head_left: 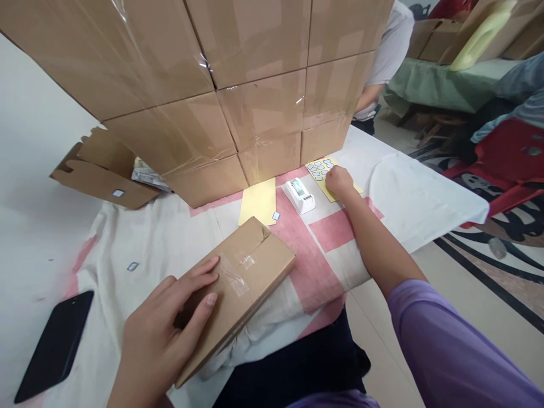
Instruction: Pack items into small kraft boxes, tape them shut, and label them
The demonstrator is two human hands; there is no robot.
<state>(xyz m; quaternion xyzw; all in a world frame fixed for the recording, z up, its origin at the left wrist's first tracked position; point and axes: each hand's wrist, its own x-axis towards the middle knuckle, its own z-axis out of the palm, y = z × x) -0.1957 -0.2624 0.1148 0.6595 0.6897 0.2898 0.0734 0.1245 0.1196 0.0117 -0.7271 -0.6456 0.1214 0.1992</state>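
Note:
Before me a brown cardboard box (255, 260) lies at a slant near the table's front edge, with clear tape across its top. My left hand (174, 317) rests on its left part, fingers spread and stretched out. My right hand (339, 181) is closed over a yellow sheet (329, 191) that carries rows of small blue-edged labels. What its fingertips pinch, if anything, is hidden. Between the hands stands a small white device (300, 198) with a little screen. Left of it, a plain yellow sheet (258, 201) has one loose label (276, 216) at its corner.
Taped cardboard boxes (263, 96) form a tall stack at the back. An opened carton (102, 170) stands left. A black phone (55, 345) and a stray label (132, 266) lie on the tablecloth (170, 243). People sit beyond, near a red chair (510, 153).

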